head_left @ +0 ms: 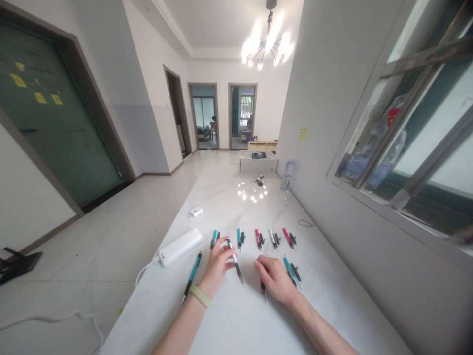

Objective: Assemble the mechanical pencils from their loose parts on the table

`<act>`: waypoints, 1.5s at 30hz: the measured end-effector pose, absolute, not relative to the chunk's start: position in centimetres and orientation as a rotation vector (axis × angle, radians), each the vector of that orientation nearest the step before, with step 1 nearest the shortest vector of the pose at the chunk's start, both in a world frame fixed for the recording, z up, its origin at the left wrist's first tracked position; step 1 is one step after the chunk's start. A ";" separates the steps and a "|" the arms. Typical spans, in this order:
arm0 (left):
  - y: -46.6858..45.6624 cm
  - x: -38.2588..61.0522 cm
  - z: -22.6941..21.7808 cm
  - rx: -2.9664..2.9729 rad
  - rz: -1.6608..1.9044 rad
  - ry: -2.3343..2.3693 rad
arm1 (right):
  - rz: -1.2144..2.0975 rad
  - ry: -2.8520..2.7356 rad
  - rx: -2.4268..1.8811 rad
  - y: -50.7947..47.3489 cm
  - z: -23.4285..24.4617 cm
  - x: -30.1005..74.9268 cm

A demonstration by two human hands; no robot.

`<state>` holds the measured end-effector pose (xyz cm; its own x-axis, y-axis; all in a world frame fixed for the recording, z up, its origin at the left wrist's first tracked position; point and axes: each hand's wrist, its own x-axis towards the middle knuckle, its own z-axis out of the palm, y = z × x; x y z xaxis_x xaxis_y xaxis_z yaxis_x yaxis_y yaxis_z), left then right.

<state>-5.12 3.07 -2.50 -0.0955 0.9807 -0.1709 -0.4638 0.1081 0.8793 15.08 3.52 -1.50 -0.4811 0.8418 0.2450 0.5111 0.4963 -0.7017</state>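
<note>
My left hand (218, 264) has its fingertips against the upper barrel of a white and black pen (235, 261), whose tip points toward me. A pale green band (199, 296) circles that wrist. My right hand (275, 278) lies over a red and black pen (263, 290), and its upper part is hidden under my fingers. Whether those fingers grip it is unclear. Several teal or red pens stand in a row beyond my hands, with black caps (261, 238) beside them. A teal pen (192, 276) lies left of my left hand.
The pens lie on a white marble table (236, 209). A white power strip (180, 246) with a cable lies at its left, near a small white box (195, 212). Keys (259, 181), a plastic bottle (287, 175) and a white tray-like box (258, 161) stand farther back. A wall runs along the right.
</note>
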 end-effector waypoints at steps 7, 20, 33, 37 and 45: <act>3.1 -5.0 -2.7 0.697 1.380 1.007 | 0.740 -2.190 -1.107 3.5 -1.4 15.1; 3.0 -4.9 -2.6 0.735 1.395 1.019 | 0.740 -2.207 -1.101 3.6 -1.4 15.1; 3.0 -5.1 -2.1 0.780 1.411 1.087 | 0.720 -2.224 -1.112 3.6 -1.2 15.2; 3.1 -5.2 -2.2 0.819 1.424 1.117 | 0.726 -2.224 -1.113 3.5 -1.1 15.2; 3.0 -5.1 -2.1 0.889 1.436 1.148 | 0.715 -2.211 -1.106 3.5 -0.9 15.1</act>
